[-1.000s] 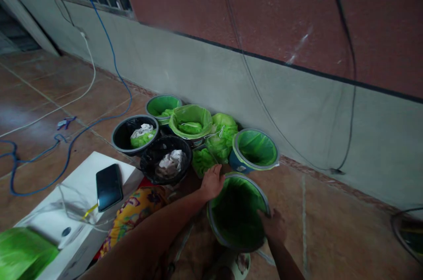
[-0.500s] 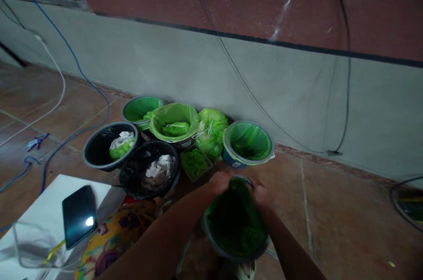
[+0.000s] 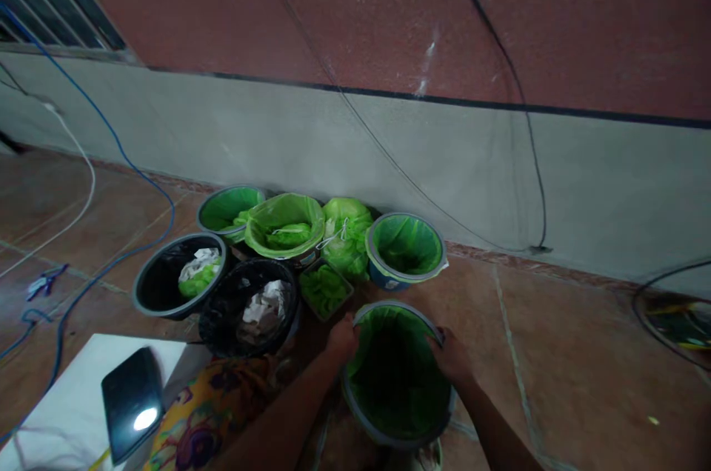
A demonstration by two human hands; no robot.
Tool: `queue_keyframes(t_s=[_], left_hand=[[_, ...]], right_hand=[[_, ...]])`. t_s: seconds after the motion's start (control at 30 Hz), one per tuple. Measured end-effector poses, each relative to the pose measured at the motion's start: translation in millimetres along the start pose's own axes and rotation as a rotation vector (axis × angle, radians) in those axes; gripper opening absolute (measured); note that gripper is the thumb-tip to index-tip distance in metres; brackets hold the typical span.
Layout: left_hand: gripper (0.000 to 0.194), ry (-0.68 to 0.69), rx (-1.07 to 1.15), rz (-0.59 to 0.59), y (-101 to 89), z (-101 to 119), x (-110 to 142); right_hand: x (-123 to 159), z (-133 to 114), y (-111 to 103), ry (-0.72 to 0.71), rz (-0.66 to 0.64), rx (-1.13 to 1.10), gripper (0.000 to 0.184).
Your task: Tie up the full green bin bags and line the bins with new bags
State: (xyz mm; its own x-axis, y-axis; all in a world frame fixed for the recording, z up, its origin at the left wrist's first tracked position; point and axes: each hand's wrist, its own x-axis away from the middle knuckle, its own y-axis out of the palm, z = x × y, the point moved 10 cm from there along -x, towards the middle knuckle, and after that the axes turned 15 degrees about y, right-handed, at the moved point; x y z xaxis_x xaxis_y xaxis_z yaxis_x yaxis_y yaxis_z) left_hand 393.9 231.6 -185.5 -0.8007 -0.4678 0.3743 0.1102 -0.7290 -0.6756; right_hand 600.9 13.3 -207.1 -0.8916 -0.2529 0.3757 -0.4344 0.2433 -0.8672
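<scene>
A bin (image 3: pixel 397 441) with a grey rim, lined with a green plastic bag (image 3: pixel 383 326), stands in front of me, its inside dark. At the upper left of its rim, my left hand (image 3: pixel 343 341) is closed around the edge. My right hand (image 3: pixel 449 356) grips the rim on the right, fingers over the edge and liner. Just beyond is another green-lined bin (image 3: pixel 408 243) by the wall. A small square container (image 3: pixel 326 287) of green bags sits left of my left hand, below a stuffed green bag (image 3: pixel 349 234).
Other lined bins stand to the left: a black-lined bin (image 3: pixel 249 312), a dark bin (image 3: pixel 149 286) and a green-lined bin (image 3: pixel 286 208). A phone (image 3: pixel 132 404) lies on a white box (image 3: pixel 67 382). A blue cable (image 3: pixel 125 149) crosses the floor; a wall (image 3: pixel 266 130) rises behind.
My hands were close together at the bin's far rim, and have moved apart to its two sides. The rim now lies round the opening. The view has shifted slightly.
</scene>
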Motion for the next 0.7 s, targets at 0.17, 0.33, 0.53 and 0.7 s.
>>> queue_keyframes(t_s=[0.17,0.33,0.53,0.7], left_hand=[[0.042,-0.170,0.097,0.101,21.2,-29.1,38.5],[0.036,-0.152,0.181,0.117,21.5,-28.8,27.5],[0.044,-0.056,0.153,0.119,-16.1,-7.9,-8.1],[0.065,-0.066,0.153,0.194,-34.8,-6.4,-8.5]], right_hand=[[39.2,44.2,13.2,0.138,0.086,-0.132,0.042],[52.5,55.8,19.8,0.225,0.091,-0.279,0.047],[49.4,49.4,21.5,0.303,0.039,-0.472,0.051],[64.7,50.4,44.3,0.368,-0.003,-0.660,0.064]])
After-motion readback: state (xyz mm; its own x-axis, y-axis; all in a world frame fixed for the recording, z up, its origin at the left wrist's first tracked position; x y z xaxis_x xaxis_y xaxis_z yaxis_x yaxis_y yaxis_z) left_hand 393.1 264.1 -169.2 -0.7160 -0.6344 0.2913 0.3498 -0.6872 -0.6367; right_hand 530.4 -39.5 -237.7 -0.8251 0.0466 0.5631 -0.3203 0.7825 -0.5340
